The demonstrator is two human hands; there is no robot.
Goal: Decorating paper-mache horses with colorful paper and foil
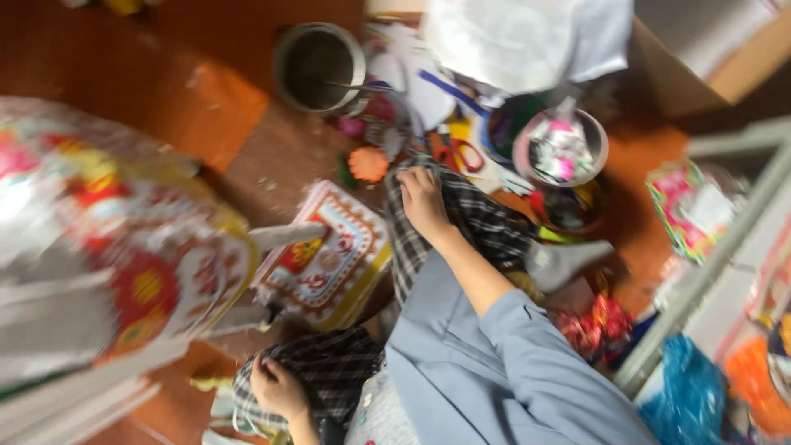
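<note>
Under the right hand (424,202) lies plaid cloth (478,222) drawn over a raised knee. The fingers are bent and pressed onto it, but whether they pinch it I cannot tell. The left hand (276,387) rests low on the other plaid knee, fingers curled, its grip too blurred to read. Neither hand holds a tool. Just left of the right hand stands a patterned box (325,264) in red, white and yellow. It is tilted, its long axis running from the near left up toward that hand. Its pattern looks complete, so I judge it largely finished. Beyond the fingertips lie an orange paper flower (368,163) and red scissors (461,152); farther out stand a metal pot (320,66) and a bowl of scraps (560,148)
</note>
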